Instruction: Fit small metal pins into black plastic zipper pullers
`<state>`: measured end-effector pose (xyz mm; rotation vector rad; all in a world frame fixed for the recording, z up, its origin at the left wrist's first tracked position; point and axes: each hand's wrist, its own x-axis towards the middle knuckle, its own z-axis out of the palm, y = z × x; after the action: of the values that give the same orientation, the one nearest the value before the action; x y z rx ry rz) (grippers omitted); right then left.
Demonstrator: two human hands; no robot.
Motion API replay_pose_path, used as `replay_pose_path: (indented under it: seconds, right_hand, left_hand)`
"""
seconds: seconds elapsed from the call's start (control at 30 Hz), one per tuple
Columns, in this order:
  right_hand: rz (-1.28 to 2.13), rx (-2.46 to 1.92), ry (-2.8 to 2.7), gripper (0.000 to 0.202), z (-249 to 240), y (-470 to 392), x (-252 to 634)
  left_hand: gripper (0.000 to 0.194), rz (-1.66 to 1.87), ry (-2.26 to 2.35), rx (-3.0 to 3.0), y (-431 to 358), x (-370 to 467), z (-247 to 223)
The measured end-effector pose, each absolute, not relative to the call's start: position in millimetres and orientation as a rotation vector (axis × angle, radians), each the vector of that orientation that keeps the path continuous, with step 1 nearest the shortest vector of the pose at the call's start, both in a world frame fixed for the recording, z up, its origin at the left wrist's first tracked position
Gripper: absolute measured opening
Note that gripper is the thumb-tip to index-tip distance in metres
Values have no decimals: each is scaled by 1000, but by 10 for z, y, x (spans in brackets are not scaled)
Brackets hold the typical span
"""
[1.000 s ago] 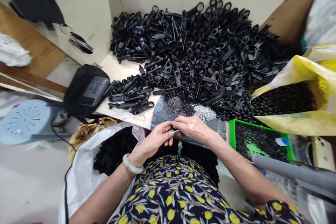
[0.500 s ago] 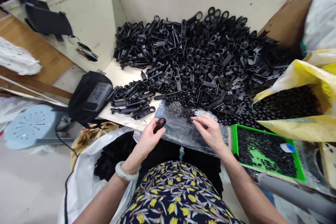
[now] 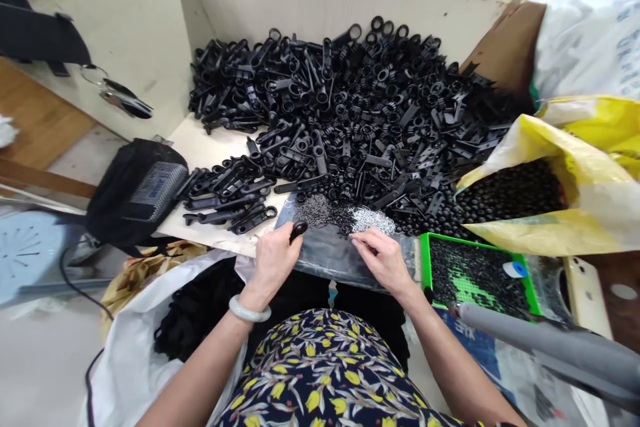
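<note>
My left hand [image 3: 273, 259], back turned up, is closed around a black plastic part with a rounded end [image 3: 299, 230]. Most of that part is hidden by the fingers. At the near edge of the silver pin pile [image 3: 374, 221], my right hand [image 3: 384, 259] is pinched, thumb against fingertips. Whatever lies in that pinch is too small to name. Between the hands and the big heap of black plastic parts [image 3: 320, 93] are small grey pieces [image 3: 313, 210], on a dark sheet [image 3: 327, 250]. Finished-looking long black parts [image 3: 225, 190] lie left of them.
A green tray [image 3: 426, 260] of tiny black pieces stands at the right, by a yellow-and-white bag [image 3: 520, 223] of black beads. A grey padded bar [image 3: 535, 333] juts in at lower right. A black pouch [image 3: 135, 190] and hanging keys [image 3: 125, 100] are at the left.
My left hand has rolled over, so its back faces up and less of the black part shows. My right hand stays pinched near the silver pins. The whole view has shifted.
</note>
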<state>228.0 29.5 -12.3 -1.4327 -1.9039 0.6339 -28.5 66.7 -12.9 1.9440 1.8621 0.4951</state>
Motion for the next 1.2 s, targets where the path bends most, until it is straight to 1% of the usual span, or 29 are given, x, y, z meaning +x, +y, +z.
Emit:
replay_pose_path:
  seconds: [0.1, 0.27, 0.33, 0.4, 0.47, 0.6, 0.7, 1.0, 1.2]
  right_hand:
    - [603, -1498, -2015, 21, -163, 288, 2241]
    - [268, -1678, -2214, 24, -274, 360, 2065]
    - [217, -1692, -2250, 24, -300, 401, 2017]
    - [280, -1655, -2225, 23, -285, 432, 1989]
    - [466, -1570, -2104, 21, -220, 449, 1959]
    - [913, -1358, -1756, 18, -1, 451, 1844]
    - [1037, -1299, -1629, 17, 105, 447, 1743]
    - [1021, -1382, -1470, 17, -51, 448, 1565]
    - [915, -1401, -1526, 16, -125, 420, 1457]
  left_hand:
    - [27, 639, 1755, 1798, 580, -335, -29]
    - [26, 784, 1429, 1195, 505, -300, 15]
    - [29, 836, 1317, 975, 493, -280, 10]
    - [31, 871, 1249, 864, 476, -272, 3]
    - [31, 876, 1210, 813, 453, -271, -8]
    - [29, 862, 1152, 766, 411, -240, -28]
    - [29, 889, 1129, 734, 403, -185, -15]
    - [28, 989, 1230, 800, 407, -51, -47]
    - [18, 1053, 1442, 1308, 368, -24, -74]
